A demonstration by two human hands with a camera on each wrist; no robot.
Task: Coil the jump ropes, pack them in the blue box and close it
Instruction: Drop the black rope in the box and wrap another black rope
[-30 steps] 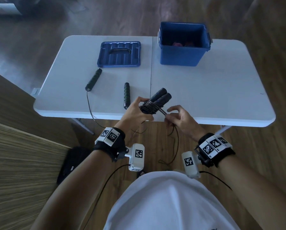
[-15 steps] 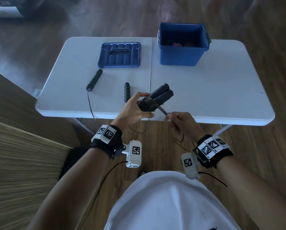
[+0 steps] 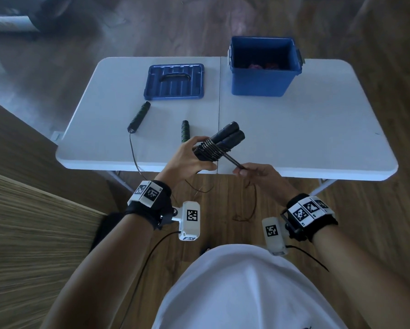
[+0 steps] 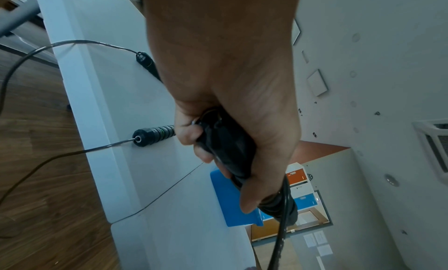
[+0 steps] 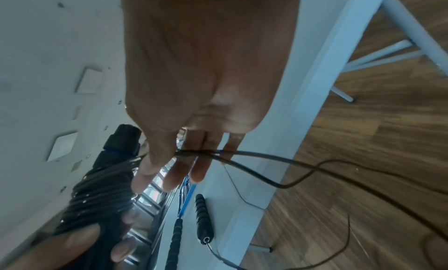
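The blue box (image 3: 263, 67) stands open at the table's (image 3: 294, 129) far right, something reddish lying low inside; its lid (image 3: 174, 82) lies flat to its left. The left hand (image 3: 187, 160) grips the paired black handles (image 3: 225, 138), cord wound around them. The right hand (image 3: 258, 173) pinches the cord's (image 5: 254, 157) loose strands, now drawn further rightward than before. A second rope's handles (image 3: 139, 117) rest on the white table, above wood flooring.

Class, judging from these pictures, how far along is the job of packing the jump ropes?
Midway. Something reddish already lies in the open blue box. The left hand grips paired handles while the right hand winds cord around them. A second rope lies uncoiled, and the lid is off.
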